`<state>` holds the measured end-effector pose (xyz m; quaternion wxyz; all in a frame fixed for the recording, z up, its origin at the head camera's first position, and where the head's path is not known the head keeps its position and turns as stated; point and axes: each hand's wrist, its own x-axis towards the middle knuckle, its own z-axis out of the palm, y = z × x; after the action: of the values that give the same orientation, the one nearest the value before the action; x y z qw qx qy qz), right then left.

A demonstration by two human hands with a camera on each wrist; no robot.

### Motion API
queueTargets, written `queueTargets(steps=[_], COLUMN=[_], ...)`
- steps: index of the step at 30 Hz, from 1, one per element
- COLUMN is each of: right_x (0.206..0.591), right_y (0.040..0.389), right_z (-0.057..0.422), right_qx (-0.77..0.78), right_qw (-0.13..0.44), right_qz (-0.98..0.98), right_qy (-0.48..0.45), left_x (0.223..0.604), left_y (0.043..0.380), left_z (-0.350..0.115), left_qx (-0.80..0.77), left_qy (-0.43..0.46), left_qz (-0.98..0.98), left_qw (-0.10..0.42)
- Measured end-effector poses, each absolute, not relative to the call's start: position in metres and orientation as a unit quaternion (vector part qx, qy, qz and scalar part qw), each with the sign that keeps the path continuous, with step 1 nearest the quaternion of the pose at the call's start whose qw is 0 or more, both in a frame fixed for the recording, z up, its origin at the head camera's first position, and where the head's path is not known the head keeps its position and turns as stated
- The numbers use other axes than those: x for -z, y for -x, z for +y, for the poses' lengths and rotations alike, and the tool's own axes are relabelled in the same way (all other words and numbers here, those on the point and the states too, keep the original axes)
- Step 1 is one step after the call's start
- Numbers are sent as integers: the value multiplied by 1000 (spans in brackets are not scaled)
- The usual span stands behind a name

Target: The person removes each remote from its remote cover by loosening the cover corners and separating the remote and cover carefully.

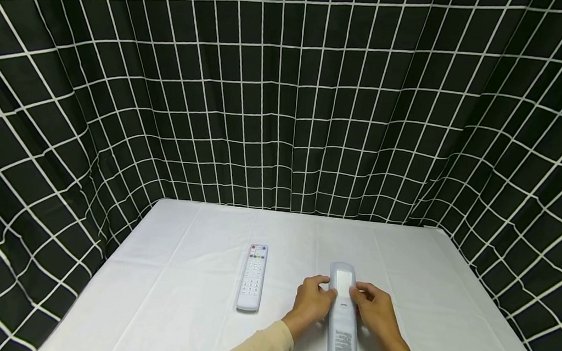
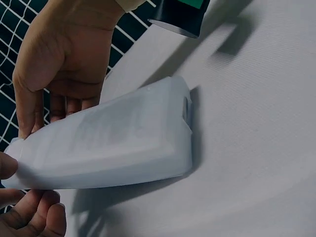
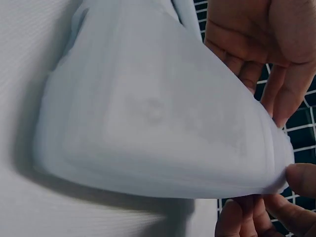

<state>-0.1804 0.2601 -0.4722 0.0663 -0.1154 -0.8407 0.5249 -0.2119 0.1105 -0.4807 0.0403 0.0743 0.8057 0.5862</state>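
A white remote control (image 1: 343,315) lies back side up, its printed label facing me and a pale rectangle near its far end. My left hand (image 1: 312,300) holds its left edge, thumb on the side near the upper part. From the opposite edge my right hand (image 1: 378,314) grips it at about the same height, thumb on the back. In the left wrist view the near end of the remote (image 2: 123,133) points right, low over the cloth. The right wrist view shows the remote's back (image 3: 163,118) blurred, with fingers (image 3: 232,217) beneath its far part.
A second white remote control (image 1: 252,278) lies face up to the left, buttons showing. White cloth (image 1: 177,299) covers the table. A black curtain with a white grid (image 1: 288,88) stands around the back and sides.
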Motion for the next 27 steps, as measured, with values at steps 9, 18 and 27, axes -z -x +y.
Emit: queueTargets(steps=[9, 18, 27], right_x=[461, 450, 441], right_y=[181, 180, 178], right_z=[258, 255, 255], right_qx=[-555, -565, -567], right_qw=[98, 102, 127], right_qz=[-818, -810, -806], right_qy=[115, 119, 112], left_x=[470, 461, 454], left_y=[218, 219, 219], left_z=[111, 114, 116], left_qx=[-613, -640, -670], left_qy=[-77, -58, -64], left_qz=[787, 766, 739], left_qw=[2, 1, -13])
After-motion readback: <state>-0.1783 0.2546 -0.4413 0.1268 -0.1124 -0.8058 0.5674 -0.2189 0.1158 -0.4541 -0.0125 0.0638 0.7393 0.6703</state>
